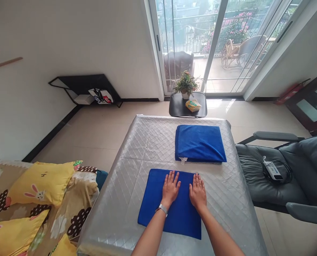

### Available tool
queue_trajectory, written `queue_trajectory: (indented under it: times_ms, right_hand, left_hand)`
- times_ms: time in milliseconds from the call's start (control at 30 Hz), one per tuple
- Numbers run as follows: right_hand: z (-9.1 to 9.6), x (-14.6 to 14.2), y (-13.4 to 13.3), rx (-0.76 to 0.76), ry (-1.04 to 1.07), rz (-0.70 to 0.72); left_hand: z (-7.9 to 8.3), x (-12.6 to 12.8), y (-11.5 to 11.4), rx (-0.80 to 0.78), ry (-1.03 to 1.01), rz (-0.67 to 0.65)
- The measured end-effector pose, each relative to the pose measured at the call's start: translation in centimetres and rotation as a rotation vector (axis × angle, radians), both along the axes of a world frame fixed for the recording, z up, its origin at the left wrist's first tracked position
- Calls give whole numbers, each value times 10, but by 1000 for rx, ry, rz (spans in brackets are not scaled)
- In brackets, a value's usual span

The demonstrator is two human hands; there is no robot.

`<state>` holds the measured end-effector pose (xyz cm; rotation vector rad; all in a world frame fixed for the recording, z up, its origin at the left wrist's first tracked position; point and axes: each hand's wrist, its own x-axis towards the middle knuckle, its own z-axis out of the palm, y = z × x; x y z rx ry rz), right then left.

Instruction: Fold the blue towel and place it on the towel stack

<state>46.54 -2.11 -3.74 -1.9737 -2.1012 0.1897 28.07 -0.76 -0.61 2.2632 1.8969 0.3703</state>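
Note:
A blue cloth (158, 199) lies flat on the silver quilted table cover (126, 185). My left hand (171, 188) rests palm down on its upper middle, fingers stretched out, with a band on the wrist. At the cloth's right edge my right hand (198, 192) also lies flat, fingers extended. Neither hand grips anything. Farther back on the table sits a neat stack of folded blue cloths (201, 142), with a white tag sticking out at its front left.
Behind the table a black chair (175, 108) carries a potted plant (185, 85) and a tissue pack (193, 105). A grey armchair (267, 195) with a power strip (273, 170) stands right. Yellow pillows (51, 181) lie on a bed at left. Glass doors are beyond.

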Motion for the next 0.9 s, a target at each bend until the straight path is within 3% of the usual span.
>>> queue_trajectory:
  times_ms: [133, 267, 533, 733, 800, 900]
  right_hand:
    - [3, 0, 1, -13, 10, -15]
    - [6, -1, 1, -36, -8, -21]
    - [14, -9, -2, -39, -41, -15]
    - [17, -8, 0, -96, -23, -15]
    - [17, -8, 1, -98, -26, -20]
    - [14, -8, 1, -95, -41, -31]
  left_hand:
    - [-3, -65, -7, 10, 81, 153]
    - [-8, -93, -11, 29, 108, 200]
    - [-11, -89, -10, 21, 134, 200]
    - [4, -88, -7, -12, 146, 228]
    - [12, -75, -1, 5, 143, 267]
    - [22, -33, 9, 48, 97, 234]
